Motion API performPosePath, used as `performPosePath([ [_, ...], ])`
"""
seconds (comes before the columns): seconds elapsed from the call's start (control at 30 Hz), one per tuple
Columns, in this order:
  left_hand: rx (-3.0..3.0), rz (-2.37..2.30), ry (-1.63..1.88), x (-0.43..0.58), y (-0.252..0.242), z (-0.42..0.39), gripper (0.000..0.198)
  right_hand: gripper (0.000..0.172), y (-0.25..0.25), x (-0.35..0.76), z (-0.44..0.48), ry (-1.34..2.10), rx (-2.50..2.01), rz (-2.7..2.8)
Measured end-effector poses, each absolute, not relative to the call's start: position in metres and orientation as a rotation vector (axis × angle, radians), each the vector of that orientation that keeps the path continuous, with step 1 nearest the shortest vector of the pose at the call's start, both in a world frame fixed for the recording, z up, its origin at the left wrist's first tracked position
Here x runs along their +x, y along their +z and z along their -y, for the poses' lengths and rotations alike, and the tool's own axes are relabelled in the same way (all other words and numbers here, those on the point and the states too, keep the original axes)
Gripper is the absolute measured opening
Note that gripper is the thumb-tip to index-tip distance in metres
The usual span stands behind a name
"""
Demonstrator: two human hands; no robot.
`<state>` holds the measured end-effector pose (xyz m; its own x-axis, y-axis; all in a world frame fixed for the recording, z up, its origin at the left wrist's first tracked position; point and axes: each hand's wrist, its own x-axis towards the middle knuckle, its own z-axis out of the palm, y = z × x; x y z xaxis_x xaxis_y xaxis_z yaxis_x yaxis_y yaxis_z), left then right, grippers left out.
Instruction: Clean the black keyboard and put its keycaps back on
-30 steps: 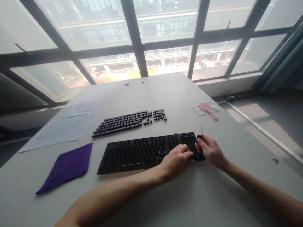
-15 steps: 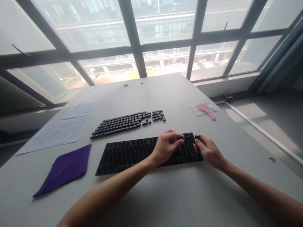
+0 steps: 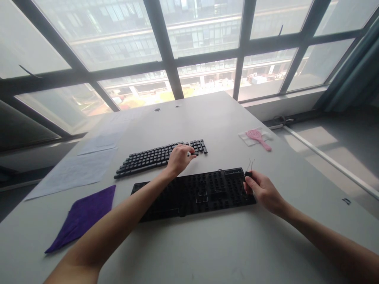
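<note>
A black keyboard base (image 3: 195,193) with its keycaps removed lies in front of me on the grey table (image 3: 207,244). Behind it, the removed black keycaps (image 3: 148,157) are laid out in keyboard order. My left hand (image 3: 178,157) reaches over the base to the right part of that layout, fingers curled down in a pinch on the keycaps there; what it holds, if anything, is hidden. My right hand (image 3: 263,191) rests at the right end of the base, closed on a wire keycap puller (image 3: 249,169) whose prongs point up.
A purple cloth (image 3: 83,217) lies at the left front. White paper sheets (image 3: 77,165) lie at the left rear. A pink brush (image 3: 258,137) on a clear bag sits at the right rear. Large windows stand beyond the table's far edge.
My left hand lifted from the right end of the keyboard base and moved back and left to the laid-out keycaps. My right hand with the puller stayed in place.
</note>
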<state>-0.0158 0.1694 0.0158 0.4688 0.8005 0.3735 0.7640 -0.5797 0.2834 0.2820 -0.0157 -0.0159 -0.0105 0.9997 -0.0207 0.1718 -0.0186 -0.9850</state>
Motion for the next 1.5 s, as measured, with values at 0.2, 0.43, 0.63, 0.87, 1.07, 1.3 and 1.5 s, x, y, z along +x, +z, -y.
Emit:
performPosePath([
  [0.2, 2.642, -1.414, 0.664, -0.014, 0.005, -0.176, 0.005, 0.039, -0.013, 0.283, 0.016, 1.122, -1.364, 1.365],
  [0.43, 2.634, -1.431, 0.689, -0.014, 0.004, -0.175, 0.005, 0.039, -0.012, 0.283, 0.017, 1.129, -1.351, 1.348],
  [0.63, 2.614, -1.409, 0.746, -0.011, 0.014, -0.168, 0.01, 0.039, -0.007, 0.281, 0.017, 1.129, -1.302, 1.255],
  [0.87, 2.602, -1.006, 0.682, 0.031, 0.038, -0.081, 0.007, 0.03, -0.006, 0.289, 0.021, 1.096, -1.266, 1.43],
  [1.07, 2.567, -0.774, 0.472, 0.077, 0.019, -0.016, 0.026, 0.024, 0.001, 0.298, 0.025, 1.074, -1.245, 1.692],
  [1.3, 2.616, -0.76, 0.519, 0.085, 0.0, -0.018, 0.041, 0.012, 0.01, 0.31, 0.028, 1.027, -1.149, 1.931],
  [1.5, 2.605, -0.754, 0.525, 0.083, 0.0, -0.016, 0.048, 0.011, 0.013, 0.311, 0.029, 1.05, -1.122, 1.997],
])
